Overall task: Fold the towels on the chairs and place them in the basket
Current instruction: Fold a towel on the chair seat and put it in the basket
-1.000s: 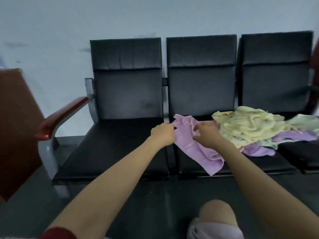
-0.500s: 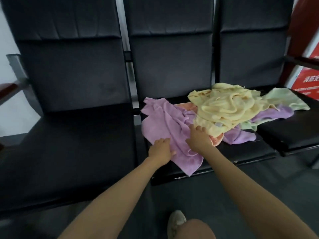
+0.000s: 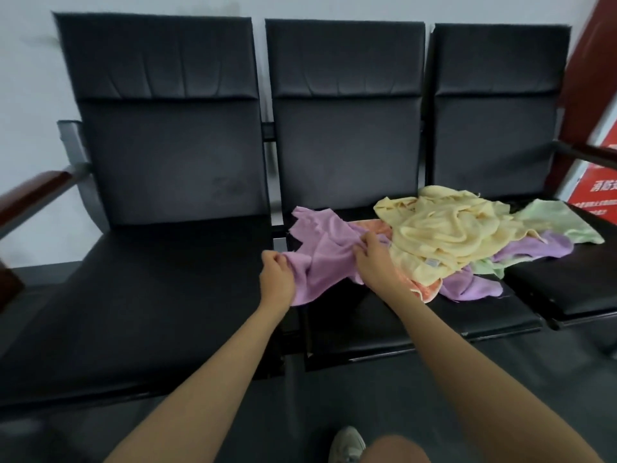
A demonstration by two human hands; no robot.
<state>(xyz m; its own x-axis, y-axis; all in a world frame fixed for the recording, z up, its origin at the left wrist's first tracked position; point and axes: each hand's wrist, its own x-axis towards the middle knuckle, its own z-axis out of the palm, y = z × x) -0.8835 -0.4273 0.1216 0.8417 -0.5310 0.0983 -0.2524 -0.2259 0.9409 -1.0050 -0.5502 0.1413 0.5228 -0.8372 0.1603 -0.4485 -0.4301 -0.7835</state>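
Observation:
A purple towel (image 3: 322,253) lies crumpled on the middle seat of three joined black chairs (image 3: 347,152). My left hand (image 3: 277,279) grips its near left edge over the gap between the left and middle seats. My right hand (image 3: 375,260) pinches the same towel at its right side. To the right sits a heap of towels: a yellow one (image 3: 444,228) on top, an orange one (image 3: 425,292) underneath, a green one (image 3: 561,220) spread toward the right seat, and another purple one (image 3: 470,287). No basket is in view.
The left seat (image 3: 150,295) has nothing on it. A wooden armrest (image 3: 30,195) juts out at the far left. A red sign (image 3: 597,182) leans beside the right chair. My knee and shoe (image 3: 347,444) are at the bottom edge, over dark floor.
Both hands have closed on the purple towel and lifted its near edge off the seat front. The camera has drawn back, showing more of the chair backs.

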